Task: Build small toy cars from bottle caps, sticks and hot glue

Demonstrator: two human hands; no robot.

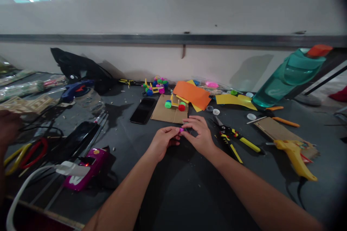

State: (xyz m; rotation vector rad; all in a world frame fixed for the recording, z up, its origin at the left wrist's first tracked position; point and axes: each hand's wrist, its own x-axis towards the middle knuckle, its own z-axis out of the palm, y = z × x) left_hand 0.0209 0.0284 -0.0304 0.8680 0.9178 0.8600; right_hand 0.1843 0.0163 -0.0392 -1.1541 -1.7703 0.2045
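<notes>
My left hand [164,140] pinches a small purple-pink piece [181,130] between thumb and fingers, low over the dark table. Close against it from the right, my right hand [199,135] has its thumb and fingertips curled together at the piece; what they grip is too small to make out. Just beyond the hands lies a cardboard square [159,112]. A little model car [175,103] with green and red bottle-cap wheels stands on that card. To its left is a black phone [142,110].
Right of my hands lie yellow-black pliers [245,142], a yellow glue gun [294,155] and a leaning teal bottle [291,75]. Orange paper [192,94] is at the back. At left are a purple power adapter [88,169], red-handled scissors [34,153] and another person's hand [9,126].
</notes>
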